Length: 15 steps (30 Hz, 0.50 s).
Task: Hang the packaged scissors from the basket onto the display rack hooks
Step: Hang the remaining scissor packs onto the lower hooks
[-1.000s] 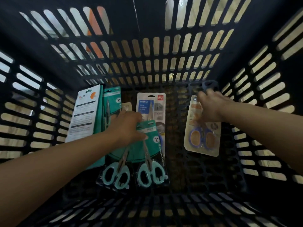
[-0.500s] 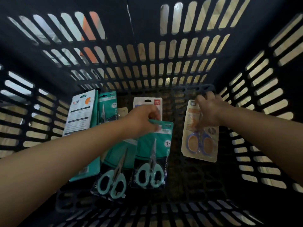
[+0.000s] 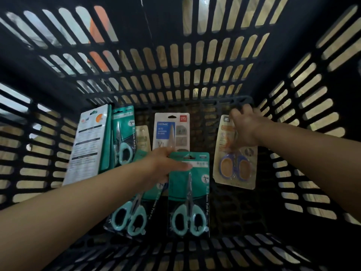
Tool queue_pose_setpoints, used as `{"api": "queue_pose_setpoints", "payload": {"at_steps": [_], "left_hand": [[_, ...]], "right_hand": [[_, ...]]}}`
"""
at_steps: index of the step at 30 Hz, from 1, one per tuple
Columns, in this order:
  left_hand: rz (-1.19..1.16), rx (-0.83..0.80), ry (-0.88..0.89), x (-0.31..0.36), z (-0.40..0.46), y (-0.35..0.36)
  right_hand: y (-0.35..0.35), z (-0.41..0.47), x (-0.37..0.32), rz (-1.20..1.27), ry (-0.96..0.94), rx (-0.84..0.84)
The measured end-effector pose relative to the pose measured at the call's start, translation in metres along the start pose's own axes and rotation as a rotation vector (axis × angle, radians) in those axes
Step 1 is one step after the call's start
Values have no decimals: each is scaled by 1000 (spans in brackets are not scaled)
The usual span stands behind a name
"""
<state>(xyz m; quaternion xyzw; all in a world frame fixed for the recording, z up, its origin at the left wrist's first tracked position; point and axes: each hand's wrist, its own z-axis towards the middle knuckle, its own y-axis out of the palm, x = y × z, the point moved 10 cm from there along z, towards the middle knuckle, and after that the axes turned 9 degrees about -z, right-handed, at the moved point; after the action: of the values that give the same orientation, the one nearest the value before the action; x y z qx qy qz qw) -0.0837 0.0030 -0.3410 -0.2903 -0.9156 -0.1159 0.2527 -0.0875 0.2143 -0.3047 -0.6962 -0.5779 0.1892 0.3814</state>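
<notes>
Both hands down in the basket (image 3: 293, 114): left hand (image 3: 166, 163) pinches the teal scissors pack (image 3: 188, 192) by its top, right hand (image 3: 244, 128) grips the blue-handled pack (image 3: 234, 153); best lift by the hang-holes, cards flat.

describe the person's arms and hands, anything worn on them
Both forearms are bare right to the frame edges, with no sleeves showing. The left hand and right hand wear no gloves; no watch, bracelet or ring is visible. Dim light hides finer detail.
</notes>
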Motion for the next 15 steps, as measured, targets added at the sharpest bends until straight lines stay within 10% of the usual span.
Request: {"api": "queue_pose_setpoints", "payload": {"at_steps": [15], "left_hand": [[-17,-136,-138,-59,-25,16]], "right_hand": [[6,-3,3,-13,24,-95]]}}
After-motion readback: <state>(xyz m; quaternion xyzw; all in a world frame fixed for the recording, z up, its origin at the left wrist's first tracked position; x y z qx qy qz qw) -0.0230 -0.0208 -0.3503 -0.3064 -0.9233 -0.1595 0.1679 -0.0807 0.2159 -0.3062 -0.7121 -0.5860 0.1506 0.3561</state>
